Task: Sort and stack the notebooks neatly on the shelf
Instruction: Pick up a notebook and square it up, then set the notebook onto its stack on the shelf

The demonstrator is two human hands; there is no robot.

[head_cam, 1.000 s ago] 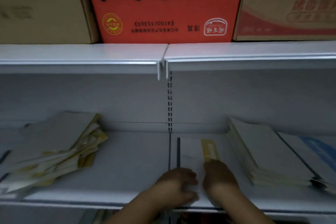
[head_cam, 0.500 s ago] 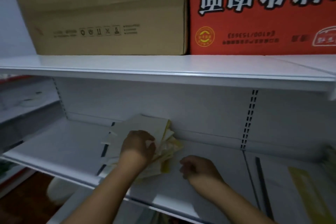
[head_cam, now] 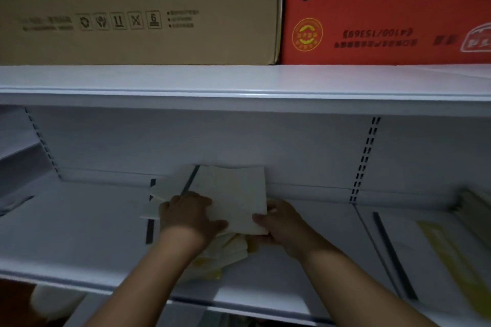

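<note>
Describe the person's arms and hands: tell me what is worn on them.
Both arms are bare: the left forearm and right forearm show no sleeves down to the frame's edge. The left hand and right hand wear no gloves; no watch or bracelet shows at either wrist. Rings cannot be told in the dim blur.

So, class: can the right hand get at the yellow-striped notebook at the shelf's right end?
Probably yes: only bare shelf lies between the right hand and that striped notebook. But the hand now grips the top notebook, so it must let go first.
</note>
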